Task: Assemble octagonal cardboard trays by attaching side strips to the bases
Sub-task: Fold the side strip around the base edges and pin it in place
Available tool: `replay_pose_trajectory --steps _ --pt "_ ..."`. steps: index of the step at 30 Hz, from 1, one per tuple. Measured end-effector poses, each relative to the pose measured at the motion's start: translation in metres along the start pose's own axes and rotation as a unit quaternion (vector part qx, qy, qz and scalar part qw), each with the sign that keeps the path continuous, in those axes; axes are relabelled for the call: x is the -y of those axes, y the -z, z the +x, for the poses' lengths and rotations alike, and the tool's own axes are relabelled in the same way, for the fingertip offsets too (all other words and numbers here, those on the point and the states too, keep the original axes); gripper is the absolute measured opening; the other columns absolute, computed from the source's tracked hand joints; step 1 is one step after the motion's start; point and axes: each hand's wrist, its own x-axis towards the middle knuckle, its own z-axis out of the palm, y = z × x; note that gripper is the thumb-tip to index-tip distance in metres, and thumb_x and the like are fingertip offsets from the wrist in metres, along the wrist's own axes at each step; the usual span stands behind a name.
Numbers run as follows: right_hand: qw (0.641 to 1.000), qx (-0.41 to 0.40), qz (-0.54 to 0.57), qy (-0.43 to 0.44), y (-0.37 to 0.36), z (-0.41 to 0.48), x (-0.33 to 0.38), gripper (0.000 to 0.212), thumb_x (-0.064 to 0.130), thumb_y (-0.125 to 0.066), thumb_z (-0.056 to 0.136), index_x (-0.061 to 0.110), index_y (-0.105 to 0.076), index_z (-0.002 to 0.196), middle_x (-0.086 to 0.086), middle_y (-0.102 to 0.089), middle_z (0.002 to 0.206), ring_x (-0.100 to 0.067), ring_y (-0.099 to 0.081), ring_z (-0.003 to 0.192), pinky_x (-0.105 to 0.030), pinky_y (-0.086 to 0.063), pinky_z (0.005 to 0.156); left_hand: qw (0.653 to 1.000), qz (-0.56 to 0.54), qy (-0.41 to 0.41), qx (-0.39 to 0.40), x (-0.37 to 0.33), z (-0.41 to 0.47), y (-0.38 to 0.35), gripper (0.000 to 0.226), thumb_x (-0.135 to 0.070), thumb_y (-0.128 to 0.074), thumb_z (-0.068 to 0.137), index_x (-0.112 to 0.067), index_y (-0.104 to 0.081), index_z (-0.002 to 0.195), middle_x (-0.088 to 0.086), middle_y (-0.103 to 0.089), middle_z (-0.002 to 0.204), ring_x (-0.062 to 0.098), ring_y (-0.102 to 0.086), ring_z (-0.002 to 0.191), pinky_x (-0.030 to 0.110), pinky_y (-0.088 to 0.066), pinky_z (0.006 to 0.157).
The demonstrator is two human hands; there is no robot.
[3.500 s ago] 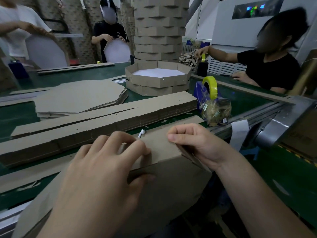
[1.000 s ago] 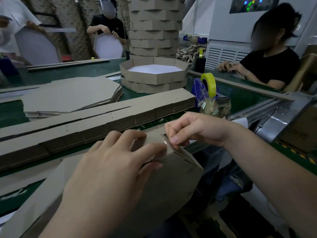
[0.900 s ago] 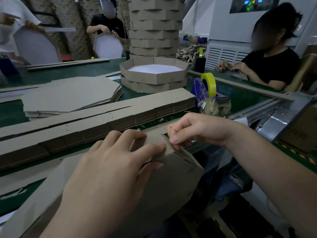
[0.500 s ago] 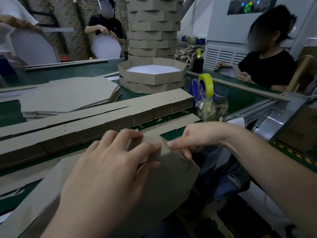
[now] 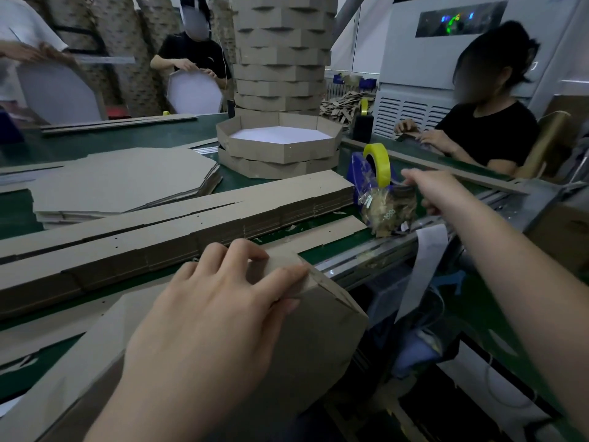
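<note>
While the green tabletop (image 5: 79,140) is carrying piles of cardboard, the person is working at its near edge. A tall stack of trays (image 5: 282,52) is standing at the far side, and two finished trays (image 5: 277,145) are sitting just in front of it. A pile of flat bases (image 5: 121,183) is lying to the left. A long pile of side strips (image 5: 191,224) is lying across the middle.

The base (image 5: 302,346) being worked on is leaning tilted against the near edge, mostly hanging off toward the person. A side strip (image 5: 283,261) is bending over its top corner.

I think the person is getting tape to stick this strip to the base. To do it well, the left hand (image 5: 216,314) should be pressing the strip tight on the corner so the fold is not slipping. The tape should be going across the join, half on the strip and half on the base, and then getting rubbed flat.

The left hand's grip is closed on the strip. Its fingers (image 5: 245,253) are curling over the top, and its thumb is pressing on the front of the base.

The right hand (image 5: 427,189) is reaching well away from the base. It is hanging just beside the yellow tape roll (image 5: 381,162) and above a clear bag (image 5: 390,212). Its fingers are half bent. I cannot tell if its grip is holding a tape end or nothing.
</note>
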Motion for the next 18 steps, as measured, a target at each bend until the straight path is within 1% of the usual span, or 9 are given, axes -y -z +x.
replay_pose_trajectory --steps 2,5,7,9,11,13,15,16,18 --pt "0.997 0.032 0.041 -0.049 -0.005 0.007 -0.004 0.030 0.047 -0.066 0.084 0.018 -0.067 0.093 -0.001 -0.046 0.069 -0.016 -0.037 0.054 -0.028 -0.029 0.048 1.000 -0.005 0.000 -0.003 0.000 0.000 0.000 0.038 -0.046 -0.038 0.087 -0.038 -0.065 0.112 0.002 -0.061 0.101 0.028 -0.059 0.080 0.038 -0.048 0.057" --pt "0.986 0.033 0.149 -0.071 -0.010 0.017 -0.007 0.012 0.028 -0.074 0.079 0.017 -0.070 0.077 0.003 -0.057 0.068 -0.006 -0.031 0.033 -0.018 -0.022 0.035 1.000 -0.005 0.000 -0.009 0.000 0.001 -0.001 0.038 -0.046 -0.038 0.087 -0.038 -0.065 0.112 0.002 -0.061 0.101 0.028 -0.059 0.080 0.039 -0.048 0.057" --pt "0.967 0.040 0.226 -0.113 -0.011 0.019 -0.006 0.005 0.021 -0.072 0.078 0.016 -0.073 0.078 0.006 -0.065 0.074 -0.005 -0.023 0.029 -0.015 -0.018 0.031 1.000 -0.005 0.001 -0.011 0.001 0.000 -0.001 0.038 -0.046 -0.039 0.086 -0.038 -0.065 0.112 0.002 -0.061 0.101 0.028 -0.059 0.080 0.039 -0.048 0.057" --pt "0.953 0.045 0.265 -0.137 -0.012 0.016 -0.007 0.004 0.019 -0.071 0.080 0.017 -0.073 0.081 0.009 -0.066 0.074 -0.006 -0.023 0.028 -0.014 -0.019 0.031 1.000 -0.004 0.000 -0.012 0.002 0.000 -0.002 0.037 -0.046 -0.039 0.086 -0.038 -0.065 0.112 0.002 -0.061 0.101 0.028 -0.059 0.080 0.038 -0.048 0.057" --pt "0.944 0.045 0.293 -0.142 -0.014 0.012 -0.006 0.003 0.020 -0.070 0.082 0.018 -0.072 0.080 0.011 -0.064 0.071 -0.004 -0.029 0.030 -0.013 -0.022 0.033 1.000 -0.006 0.000 -0.013 0.002 -0.001 -0.002 0.037 -0.046 -0.039 0.086 -0.038 -0.065 0.112 0.002 -0.061 0.101 0.028 -0.058 0.080 0.038 -0.048 0.058" --pt "0.938 0.035 0.314 -0.144 -0.012 0.007 -0.002 0.006 0.025 -0.070 0.082 0.020 -0.074 0.083 0.012 -0.055 0.065 -0.004 -0.033 0.045 -0.015 -0.028 0.040 1.000 -0.007 0.001 -0.011 0.002 -0.001 -0.002 0.037 -0.046 -0.040 0.086 -0.038 -0.065 0.112 0.002 -0.061 0.101 0.028 -0.058 0.080 0.038 -0.048 0.058" --pt "0.935 0.016 0.331 -0.131 -0.012 0.003 0.001 0.009 0.026 -0.071 0.080 0.021 -0.076 0.085 0.011 -0.046 0.069 -0.005 -0.031 0.058 -0.018 -0.031 0.050 1.000 -0.006 0.002 -0.012 0.002 -0.001 -0.002 0.037 -0.047 -0.040 0.086 -0.038 -0.065 0.112 0.001 -0.060 0.101 0.028 -0.058 0.081 0.039 -0.048 0.058" --pt "0.933 0.006 0.342 -0.111 -0.013 -0.001 0.000 0.007 0.024 -0.071 0.079 0.020 -0.076 0.083 0.011 -0.046 0.070 -0.005 -0.032 0.060 -0.019 -0.033 0.053 1.000 -0.005 0.002 -0.012 0.002 0.000 -0.002 0.036 -0.047 -0.040 0.086 -0.038 -0.065 0.112 0.001 -0.060 0.101 0.027 -0.058 0.081 0.039 -0.048 0.058" --pt "0.922 -0.013 0.382 -0.052 -0.016 -0.010 -0.010 0.004 0.016 -0.070 0.077 0.017 -0.074 0.077 0.013 -0.057 0.068 -0.003 -0.037 0.059 -0.019 -0.035 0.058 1.000 -0.004 0.002 -0.012 0.002 0.000 -0.003 0.037 -0.047 -0.040 0.086 -0.038 -0.065 0.112 0.001 -0.061 0.101 0.027 -0.059 0.081 0.039 -0.048 0.058"
